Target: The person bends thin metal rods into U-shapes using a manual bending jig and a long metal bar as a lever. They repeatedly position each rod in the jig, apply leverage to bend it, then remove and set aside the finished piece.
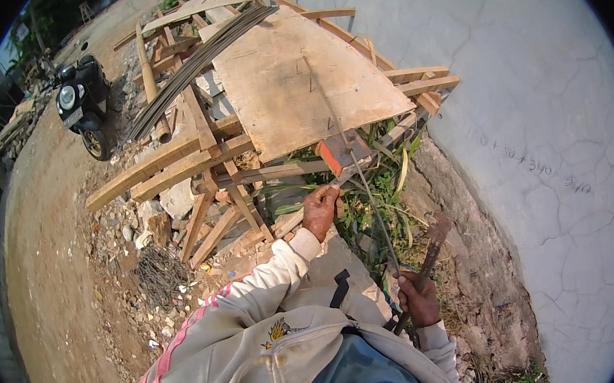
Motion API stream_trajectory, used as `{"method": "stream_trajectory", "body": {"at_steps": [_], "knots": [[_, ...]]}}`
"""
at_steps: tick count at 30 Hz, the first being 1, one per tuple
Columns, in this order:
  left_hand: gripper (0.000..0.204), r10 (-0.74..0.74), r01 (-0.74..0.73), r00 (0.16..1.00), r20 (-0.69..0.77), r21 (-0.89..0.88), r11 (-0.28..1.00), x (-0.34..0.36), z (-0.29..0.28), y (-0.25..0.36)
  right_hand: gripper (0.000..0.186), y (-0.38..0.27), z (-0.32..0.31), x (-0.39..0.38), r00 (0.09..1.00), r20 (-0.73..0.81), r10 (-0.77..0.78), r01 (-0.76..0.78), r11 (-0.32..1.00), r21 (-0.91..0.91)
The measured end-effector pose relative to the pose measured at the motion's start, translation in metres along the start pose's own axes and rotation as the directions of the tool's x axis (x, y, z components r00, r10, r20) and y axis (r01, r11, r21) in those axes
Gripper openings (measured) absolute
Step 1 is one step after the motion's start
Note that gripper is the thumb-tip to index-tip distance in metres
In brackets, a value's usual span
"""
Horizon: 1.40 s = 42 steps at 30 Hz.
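A thin steel rod [373, 203] runs from over the plywood sheet [273, 83], across an orange-sided block [332, 157] at the sheet's near edge, down to my right hand [418, 301]. That hand is closed round a rusty, flat-ended metal bar [432, 247], which slants up and to the right, and the rod's near end reaches its fingers. My left hand [320, 212] is closed just below the block, beside the wooden bench's near edge. Whatever its fingers grip is hidden. Small marks or nails show on the plywood near the rod.
Timber beams [176, 160] support the plywood and jut out leftward. A bundle of steel rods [196, 61] lies over the far left side. Tangled wire [160, 276] and rubble cover the ground. A cracked grey wall [538, 115] stands right; a parked scooter [81, 103] stands far left.
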<state>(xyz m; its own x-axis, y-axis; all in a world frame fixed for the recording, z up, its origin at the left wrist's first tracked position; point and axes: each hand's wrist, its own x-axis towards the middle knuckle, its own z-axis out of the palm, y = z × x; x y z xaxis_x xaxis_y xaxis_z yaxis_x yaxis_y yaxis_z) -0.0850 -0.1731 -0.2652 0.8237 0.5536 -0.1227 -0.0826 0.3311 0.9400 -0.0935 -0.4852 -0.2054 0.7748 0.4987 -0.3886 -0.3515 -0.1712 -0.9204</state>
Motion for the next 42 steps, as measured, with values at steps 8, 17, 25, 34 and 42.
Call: {"method": "stream_trajectory", "body": {"at_steps": [8, 17, 25, 34, 42], "knots": [[0.032, 0.512, -0.381, 0.855, 0.079, 0.766, 0.518, 0.074, -0.003, 0.069, 0.026, -0.006, 0.005, 0.014, 0.998, -0.017, -0.065, 0.062, 0.991, -0.118], [0.031, 0.555, -0.469, 0.761, 0.336, 0.876, 0.113, 0.125, 0.003, 0.055, 0.028, -0.015, 0.017, 0.03, 1.0, -0.009, -0.023, 0.023, 1.0, -0.006], [0.03, 0.492, -0.462, 0.766, 0.413, 0.887, -0.026, 0.126, 0.0, 0.056, 0.029, -0.01, 0.028, 0.024, 0.998, -0.067, -0.016, 0.015, 1.0, -0.008], [0.029, 0.492, -0.472, 0.769, 0.409, 0.882, 0.004, 0.125, 0.0, 0.06, 0.031, -0.009, 0.027, 0.022, 0.998, -0.059, -0.008, 0.007, 1.0, -0.017], [0.029, 0.48, -0.458, 0.788, 0.385, 0.888, 0.04, 0.127, 0.0, 0.059, 0.027, -0.027, -0.005, 0.039, 0.984, -0.144, -0.107, 0.065, 0.959, -0.275]]}}
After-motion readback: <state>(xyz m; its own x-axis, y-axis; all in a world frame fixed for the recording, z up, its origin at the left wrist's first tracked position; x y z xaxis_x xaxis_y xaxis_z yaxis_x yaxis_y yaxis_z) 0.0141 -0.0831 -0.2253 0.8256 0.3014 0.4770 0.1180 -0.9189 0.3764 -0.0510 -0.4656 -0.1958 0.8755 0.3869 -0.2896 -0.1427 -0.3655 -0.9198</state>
